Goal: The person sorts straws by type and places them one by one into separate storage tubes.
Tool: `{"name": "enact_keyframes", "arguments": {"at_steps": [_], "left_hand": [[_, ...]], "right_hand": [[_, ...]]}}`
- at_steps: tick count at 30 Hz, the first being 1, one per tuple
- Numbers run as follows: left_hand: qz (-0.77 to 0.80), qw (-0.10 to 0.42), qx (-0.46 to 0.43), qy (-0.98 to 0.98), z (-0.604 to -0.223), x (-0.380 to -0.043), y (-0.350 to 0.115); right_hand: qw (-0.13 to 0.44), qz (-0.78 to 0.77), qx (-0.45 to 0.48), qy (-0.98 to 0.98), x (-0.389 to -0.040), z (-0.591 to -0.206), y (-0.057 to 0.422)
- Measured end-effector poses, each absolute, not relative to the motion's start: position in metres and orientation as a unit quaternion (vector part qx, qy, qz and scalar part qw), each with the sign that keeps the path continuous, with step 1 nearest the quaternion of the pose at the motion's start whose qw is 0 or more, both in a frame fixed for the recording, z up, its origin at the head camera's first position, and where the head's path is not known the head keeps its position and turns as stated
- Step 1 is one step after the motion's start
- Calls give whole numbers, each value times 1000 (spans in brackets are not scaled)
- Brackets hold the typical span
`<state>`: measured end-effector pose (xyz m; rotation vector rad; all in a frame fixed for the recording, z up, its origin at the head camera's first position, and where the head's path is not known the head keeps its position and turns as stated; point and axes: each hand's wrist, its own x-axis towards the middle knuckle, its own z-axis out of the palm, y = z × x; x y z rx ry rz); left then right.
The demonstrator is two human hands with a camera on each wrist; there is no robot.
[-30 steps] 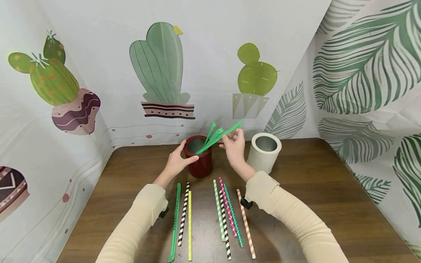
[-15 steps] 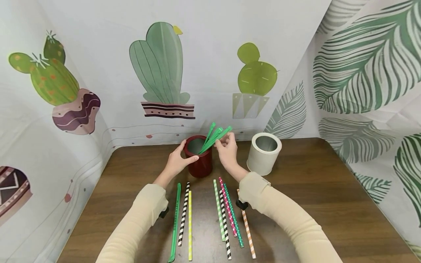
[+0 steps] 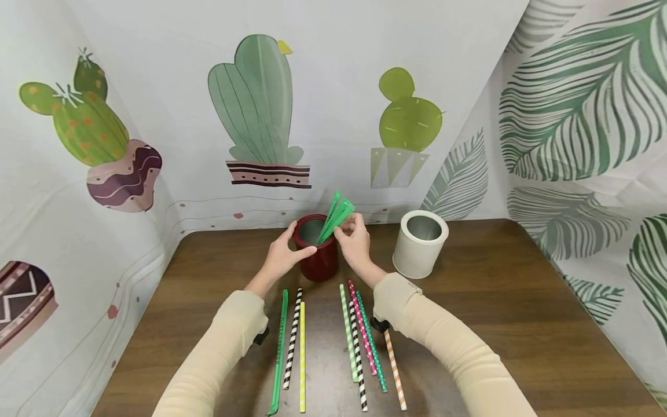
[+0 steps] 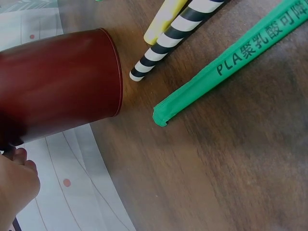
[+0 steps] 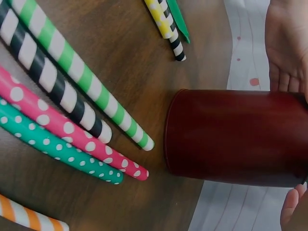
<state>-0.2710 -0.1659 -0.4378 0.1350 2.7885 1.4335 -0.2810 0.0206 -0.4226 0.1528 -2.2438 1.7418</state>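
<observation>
A dark red can (image 3: 319,265) stands upright at the back of the table. My left hand (image 3: 278,256) grips it near the rim, thumb across the front and fingers round the left side. Several green wrapped straws (image 3: 337,215) lean in the can, their tops fanned to the right above the rim. At the rim's right side, my right hand (image 3: 355,240) pinches a green wrapped straw, its thumb against the bundle. The red can (image 5: 236,137) fills much of the right wrist view, with fingers at both its sides.
A cream can (image 3: 418,255) stands right of the red one. On the table (image 3: 469,324) lie a green wrapped straw (image 3: 279,353), a black-striped straw (image 3: 292,341) and a yellow straw (image 3: 302,359). Nearer the right arm lie green-striped, black-striped, pink dotted (image 3: 362,330), teal dotted and orange-striped straws.
My right hand has come left to the red can's rim. The green wrapped straw it carried has swung more upright and lower, in among the others. The left hand stays on the can.
</observation>
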Motion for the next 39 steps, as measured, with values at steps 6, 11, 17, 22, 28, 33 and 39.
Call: {"name": "enact_keyframes", "arguments": {"at_steps": [6,11,17,22,28,33,39], "left_hand": [[456,3,44,889,-438,-272,-166],[455,4,46,889,-439,-272,-167],[459,7,47,887,-440,-272,-168],[459,9,47,887,-439,-272,-168],[456,10,48,889,-437,-272,-168],[453,10,58,889,-435,-273,-169],[440,24,68,895,-434,-276,-174]], "right_hand": [[122,634,59,-761,-274,-425,25],[101,650,57,-751,-263,-429,27],[75,646,85,-755,-244,-428,28],[51,607,134,-781,-223,-419,26],[5,574,195,-795,-211,-430,22],[-16,537,225,-813,-215,-457,20],[-35,473,269,-838,-212,-470,18]]}}
